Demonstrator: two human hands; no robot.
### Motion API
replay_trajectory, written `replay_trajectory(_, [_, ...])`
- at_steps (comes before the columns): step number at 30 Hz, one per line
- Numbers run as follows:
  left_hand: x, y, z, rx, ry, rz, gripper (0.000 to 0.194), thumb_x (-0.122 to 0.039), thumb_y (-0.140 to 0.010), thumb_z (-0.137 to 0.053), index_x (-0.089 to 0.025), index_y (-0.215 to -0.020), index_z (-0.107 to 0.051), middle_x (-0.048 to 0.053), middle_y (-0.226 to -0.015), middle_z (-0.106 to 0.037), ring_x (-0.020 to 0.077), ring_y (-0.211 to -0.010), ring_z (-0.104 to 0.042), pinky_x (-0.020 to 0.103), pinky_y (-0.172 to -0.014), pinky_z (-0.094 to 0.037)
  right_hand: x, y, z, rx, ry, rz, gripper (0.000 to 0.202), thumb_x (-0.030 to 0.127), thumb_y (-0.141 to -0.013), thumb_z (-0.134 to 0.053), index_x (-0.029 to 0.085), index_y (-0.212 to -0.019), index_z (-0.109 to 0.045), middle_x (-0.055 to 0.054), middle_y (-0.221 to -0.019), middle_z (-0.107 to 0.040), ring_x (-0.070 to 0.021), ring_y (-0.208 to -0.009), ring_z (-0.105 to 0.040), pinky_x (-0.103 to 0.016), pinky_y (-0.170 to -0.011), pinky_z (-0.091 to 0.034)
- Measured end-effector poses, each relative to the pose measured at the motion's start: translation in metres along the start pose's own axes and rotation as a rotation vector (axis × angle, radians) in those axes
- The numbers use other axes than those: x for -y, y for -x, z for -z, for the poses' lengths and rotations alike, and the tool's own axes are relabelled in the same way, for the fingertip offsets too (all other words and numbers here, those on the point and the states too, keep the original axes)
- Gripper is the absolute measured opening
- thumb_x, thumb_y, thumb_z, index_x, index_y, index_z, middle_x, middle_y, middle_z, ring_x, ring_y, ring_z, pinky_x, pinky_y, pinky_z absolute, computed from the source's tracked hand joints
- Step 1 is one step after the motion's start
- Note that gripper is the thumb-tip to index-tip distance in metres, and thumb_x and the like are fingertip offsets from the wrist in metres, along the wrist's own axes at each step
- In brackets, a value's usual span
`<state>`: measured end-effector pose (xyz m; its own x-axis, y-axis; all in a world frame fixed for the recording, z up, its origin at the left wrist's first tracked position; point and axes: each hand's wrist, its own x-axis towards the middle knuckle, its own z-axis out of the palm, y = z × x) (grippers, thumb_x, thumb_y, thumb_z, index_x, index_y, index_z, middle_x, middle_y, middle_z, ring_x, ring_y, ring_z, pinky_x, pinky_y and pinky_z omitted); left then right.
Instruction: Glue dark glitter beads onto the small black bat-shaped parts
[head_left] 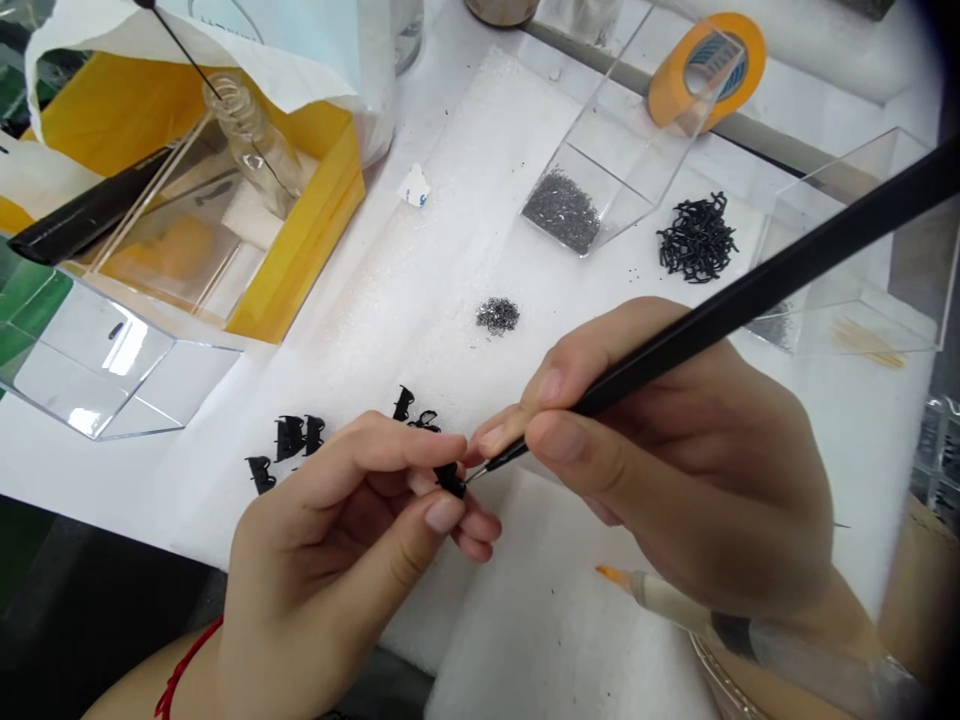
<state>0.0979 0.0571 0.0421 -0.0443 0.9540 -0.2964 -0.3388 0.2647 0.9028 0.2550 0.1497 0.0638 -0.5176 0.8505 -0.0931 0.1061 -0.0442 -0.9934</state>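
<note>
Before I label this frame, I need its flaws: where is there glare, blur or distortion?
Head view: glare on the clear acrylic box at left; the long black tool handle in the right hand blurs toward the dark vignetted corner; the left hand and its small black plastic part stay sharp.

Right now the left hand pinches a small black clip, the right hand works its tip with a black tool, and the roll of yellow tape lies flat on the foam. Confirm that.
One thing is off: the roll of yellow tape stands on edge behind a clear box, not flat on the foam. The head view shows it. The left hand does pinch a small black clip, and the right hand works it with the black tool.
</note>
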Motion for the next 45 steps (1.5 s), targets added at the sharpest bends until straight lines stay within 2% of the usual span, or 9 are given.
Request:
replay_trajectory(8, [0.0009,-0.0002,-0.0015,-0.022,0.025,-0.009,0.029,-0.004,-0.088,-0.059,-0.027,-0.104,-0.065,-0.004,-0.085,-0.063,0.0076,-0.074,-0.069,0.014,-0.071,-0.059,-0.0002,0.0012,0.001,-0.011,0.141,0.014,0.007,0.025,-0.087,-0.064,0.028,-0.085,-0.058,0.004,-0.08,-0.073,-0.0078,-0.035,-0.046,-0.023,-0.024,-0.032])
replay_trajectory(11, [0.0008,0.0006,-0.0018,-0.019,0.052,0.006,0.029,-0.003,-0.087,-0.059,-0.027,-0.103,-0.065,-0.004,-0.084,-0.063,0.0082,-0.075,-0.069,0.015,-0.071,-0.059,-0.0007,0.0026,0.0014,0.0,0.138,0.018,0.006,0.026,-0.088,-0.064,0.029,-0.086,-0.058,0.004,-0.08,-0.072,-0.0086,-0.037,-0.051,-0.023,-0.026,-0.038])
replay_trajectory(17, [0.0008,0.001,-0.0026,-0.032,0.083,0.01,0.028,-0.003,-0.087,-0.059,-0.026,-0.102,-0.065,-0.004,-0.084,-0.063,0.0088,-0.074,-0.069,0.016,-0.069,-0.06,-0.0004,0.0031,0.0019,0.038,0.074,0.04,0.007,0.022,-0.088,-0.063,0.028,-0.089,-0.058,0.004,-0.085,-0.072,-0.0143,-0.061,-0.069,-0.024,-0.049,-0.06])
replay_trajectory(21, [0.0013,0.0004,-0.0023,-0.024,0.095,0.006,0.028,-0.003,-0.087,-0.059,-0.026,-0.102,-0.066,-0.004,-0.083,-0.063,0.0093,-0.074,-0.069,0.017,-0.07,-0.06,-0.0005,0.0018,0.0017,0.078,-0.023,0.016,0.014,0.018,-0.089,-0.061,0.032,-0.093,-0.06,0.003,-0.088,-0.071,-0.0168,-0.064,-0.07,-0.029,-0.056,-0.064])
replay_trajectory(24, [0.0021,0.0003,-0.0019,-0.011,0.091,-0.001,0.03,-0.002,-0.087,-0.059,-0.027,-0.104,-0.066,-0.004,-0.084,-0.063,0.0091,-0.075,-0.069,0.016,-0.07,-0.06,-0.0006,0.0016,0.0025,0.104,-0.028,-0.004,0.016,0.019,-0.089,-0.06,0.034,-0.093,-0.061,0.003,-0.088,-0.071,-0.0162,-0.063,-0.07,-0.028,-0.057,-0.064])
replay_trajectory(30, [0.0037,0.0011,-0.0016,-0.009,0.1,-0.003,0.032,0.0,-0.086,-0.058,-0.026,-0.103,-0.066,-0.003,-0.085,-0.064,0.0096,-0.076,-0.069,0.018,-0.072,-0.06,-0.0034,0.0017,0.0034,0.041,0.155,0.035,0.011,0.024,-0.086,-0.065,0.034,-0.089,-0.062,0.004,-0.081,-0.071,-0.0177,-0.07,-0.07,-0.028,-0.059,-0.062])
replay_trajectory(33, [0.003,0.0015,-0.0017,-0.008,0.104,-0.001,0.031,-0.001,-0.087,-0.058,-0.026,-0.103,-0.066,-0.004,-0.085,-0.064,0.0098,-0.075,-0.069,0.019,-0.072,-0.06,-0.003,0.001,0.0022,0.022,0.138,0.017,0.009,0.025,-0.086,-0.065,0.033,-0.087,-0.061,0.004,-0.078,-0.07,-0.012,-0.044,-0.055,-0.027,-0.034,-0.047])
replay_trajectory(36, [0.0019,0.0011,-0.0015,-0.011,0.11,-0.001,0.03,-0.002,-0.088,-0.057,-0.026,-0.103,-0.066,-0.004,-0.085,-0.064,0.0098,-0.075,-0.068,0.019,-0.072,-0.06,-0.0008,-0.0004,0.001,0.011,0.072,0.01,0.008,0.022,-0.087,-0.063,0.028,-0.085,-0.058,0.004,-0.077,-0.069,-0.0071,-0.036,-0.039,-0.025,-0.028,-0.031])
replay_trajectory(45, [0.0038,0.0018,0.0005,0.004,0.098,-0.03,0.03,-0.001,-0.088,-0.057,-0.025,-0.105,-0.065,-0.003,-0.086,-0.065,0.0095,-0.075,-0.068,0.018,-0.071,-0.059,-0.0032,-0.0019,0.0023,0.064,-0.051,0.046,0.009,0.015,-0.087,-0.061,0.023,-0.087,-0.058,0.005,-0.078,-0.068,-0.0047,-0.041,-0.045,-0.02,-0.034,-0.036])
